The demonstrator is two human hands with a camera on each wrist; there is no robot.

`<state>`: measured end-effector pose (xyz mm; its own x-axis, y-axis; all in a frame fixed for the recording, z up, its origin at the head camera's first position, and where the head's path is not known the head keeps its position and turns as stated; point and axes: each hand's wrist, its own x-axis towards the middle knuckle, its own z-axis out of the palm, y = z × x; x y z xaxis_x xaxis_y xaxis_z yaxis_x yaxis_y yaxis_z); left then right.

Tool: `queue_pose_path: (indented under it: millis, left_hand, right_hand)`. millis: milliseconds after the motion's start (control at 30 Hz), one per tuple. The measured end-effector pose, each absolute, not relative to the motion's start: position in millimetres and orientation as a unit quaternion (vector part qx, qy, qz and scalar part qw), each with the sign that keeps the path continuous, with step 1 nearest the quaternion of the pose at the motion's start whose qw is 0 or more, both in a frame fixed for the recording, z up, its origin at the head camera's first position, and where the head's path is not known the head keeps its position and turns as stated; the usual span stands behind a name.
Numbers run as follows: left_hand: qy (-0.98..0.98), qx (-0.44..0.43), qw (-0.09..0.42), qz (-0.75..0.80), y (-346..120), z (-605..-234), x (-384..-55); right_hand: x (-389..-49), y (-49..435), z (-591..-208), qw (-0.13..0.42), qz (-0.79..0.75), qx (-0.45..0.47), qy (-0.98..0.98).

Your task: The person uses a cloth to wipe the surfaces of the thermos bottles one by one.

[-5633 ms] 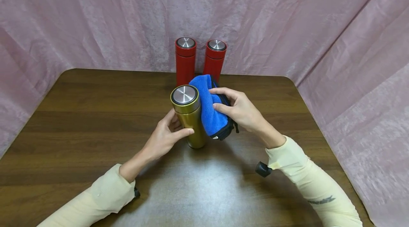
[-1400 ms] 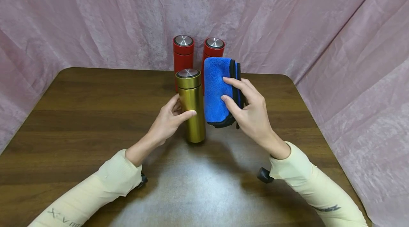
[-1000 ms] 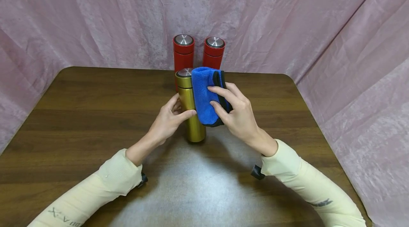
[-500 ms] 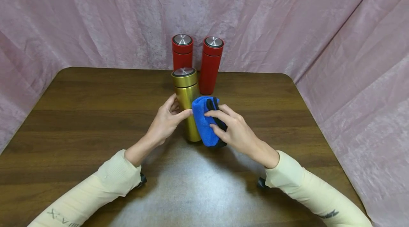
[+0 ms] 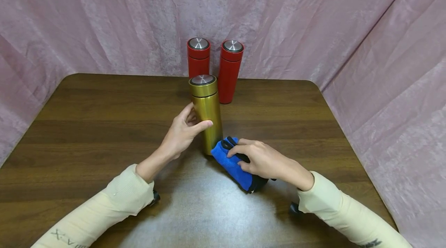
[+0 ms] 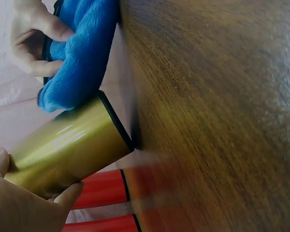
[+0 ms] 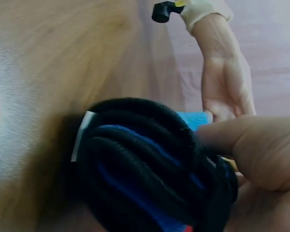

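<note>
A gold thermos flask with a silver-topped lid stands near the middle of the table. My left hand grips its side, thumb across the front. In the left wrist view the flask leans, with one edge of its base at the table; full contact cannot be told. My right hand pinches a folded blue cloth with black edging. The cloth touches the flask's right side, close to the base. Stacked folds of the cloth fill much of the right wrist view and hide part of the flask.
Two red thermos flasks, a left one and a right one, stand behind the gold one. The brown wooden table meets a pink curtain at the back and another at the right.
My right hand has brought the cloth down the gold flask, from its upper right side to its base, turning the cloth aslant. My left hand keeps its grip; the flask's top has shifted slightly.
</note>
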<state>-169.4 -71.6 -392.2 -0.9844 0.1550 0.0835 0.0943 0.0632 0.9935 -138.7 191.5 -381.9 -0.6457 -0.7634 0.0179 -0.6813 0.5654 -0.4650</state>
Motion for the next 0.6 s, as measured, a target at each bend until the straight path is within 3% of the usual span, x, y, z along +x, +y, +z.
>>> queue_pose_path:
  millis: [200, 600]
  left_hand:
    - [0.728, 0.084, 0.021, 0.68, -72, -393, -168]
    - [0.731, 0.105, 0.014, 0.674, -70, -392, -165]
  right_hand:
    - [-145, 193, -374, 0.142, -0.194, -0.423, 0.873]
    - [-155, 195, -325, 0.101, -0.246, -0.403, 0.876]
